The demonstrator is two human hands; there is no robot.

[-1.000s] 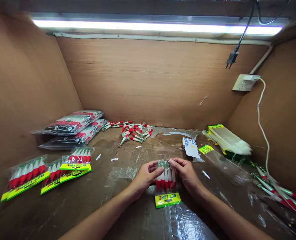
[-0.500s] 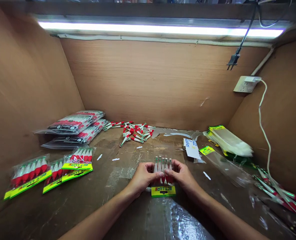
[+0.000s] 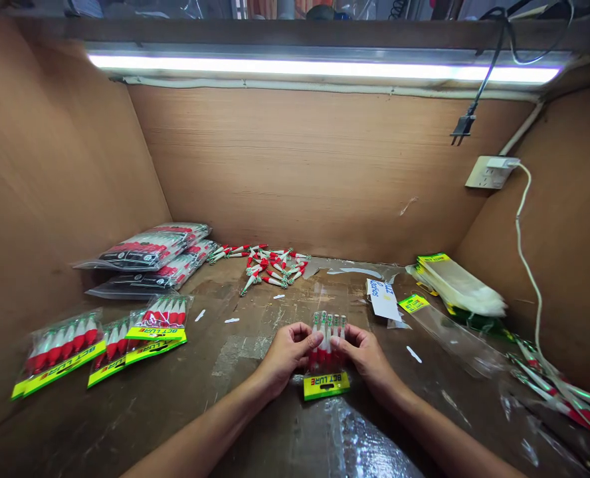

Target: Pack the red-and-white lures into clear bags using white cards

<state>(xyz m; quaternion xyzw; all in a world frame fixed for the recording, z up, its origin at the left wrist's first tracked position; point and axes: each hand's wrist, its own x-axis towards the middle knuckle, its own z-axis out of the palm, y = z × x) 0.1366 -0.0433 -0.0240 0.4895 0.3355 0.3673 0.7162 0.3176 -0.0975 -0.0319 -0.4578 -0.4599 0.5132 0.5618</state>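
A clear packet of red-and-white lures point(image 3: 328, 332) with a yellow-green header card point(image 3: 326, 384) lies on the brown table in front of me. My left hand point(image 3: 289, 352) pinches its left side with curled fingers. My right hand point(image 3: 366, 354) pinches its right side the same way. The lures' green-banded tips stick out beyond my fingers, toward the back wall.
Three filled packets point(image 3: 105, 338) lie at the left, with stacked bags point(image 3: 148, 255) behind them. Loose lures point(image 3: 268, 262) are scattered at the back. Empty packets point(image 3: 457, 282), a paper label point(image 3: 382, 299) and more lures point(image 3: 559, 392) lie at the right. A socket point(image 3: 489, 172) sits on the right wall.
The packet has slid toward me and now lies flatter on the table. Both hands have closed in over its middle, so more of the lure tips show beyond my fingers.
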